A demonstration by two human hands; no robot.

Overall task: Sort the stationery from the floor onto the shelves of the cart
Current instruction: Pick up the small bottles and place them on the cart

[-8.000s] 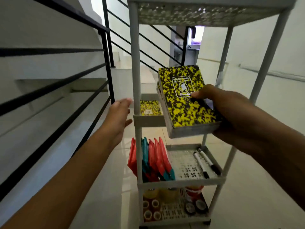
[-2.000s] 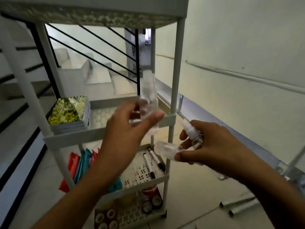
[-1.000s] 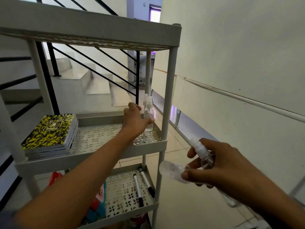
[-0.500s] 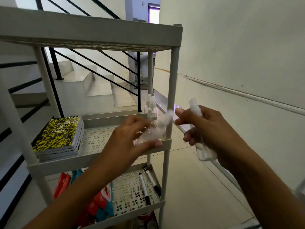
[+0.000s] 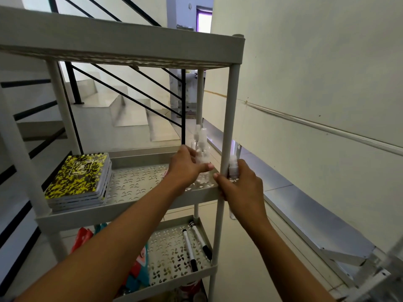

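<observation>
At frame centre, a clear spray bottle (image 5: 201, 165) is gripped by the left hand (image 5: 187, 168) above the cart (image 5: 135, 201) shelf; another bottle (image 5: 233, 168) is held by the right hand (image 5: 242, 186). Bottles should be set upright beside those already standing at the shelf's right rear corner.

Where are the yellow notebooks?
The notebooks are stacked at the left end of the cart's second shelf, left of the left hand holding a clear bottle.

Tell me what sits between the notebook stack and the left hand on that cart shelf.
Nothing: in the head view, only bare perforated shelf lies between the notebook stack and the left hand, which grips a clear spray bottle.
</observation>
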